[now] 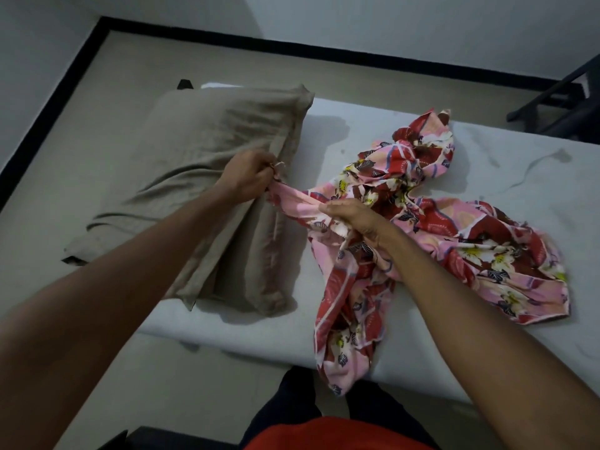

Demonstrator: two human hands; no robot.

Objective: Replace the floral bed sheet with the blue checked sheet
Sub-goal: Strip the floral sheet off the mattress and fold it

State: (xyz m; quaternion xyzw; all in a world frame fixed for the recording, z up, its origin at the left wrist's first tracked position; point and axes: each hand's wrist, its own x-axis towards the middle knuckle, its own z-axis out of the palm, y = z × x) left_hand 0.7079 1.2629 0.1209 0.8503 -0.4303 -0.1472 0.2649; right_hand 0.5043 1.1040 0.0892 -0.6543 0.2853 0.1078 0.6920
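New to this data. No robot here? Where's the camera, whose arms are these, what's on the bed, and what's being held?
There is no robot. A person does the job with bare hands and wears one wide-angle camera on the head, looking forward and down. That is the only picture, so the two arms reaching in from the bottom are the wearer's own.

The surface is a bare white mattress with some stains. A beige pillow lies on its left part. The floral sheet lies bunched up on the right, with one fold hanging over the near edge.

Both hands hold that sheet. The left hand grips one end of it beside the pillow. The right hand grips it a little further along, so a short stretch runs between them.
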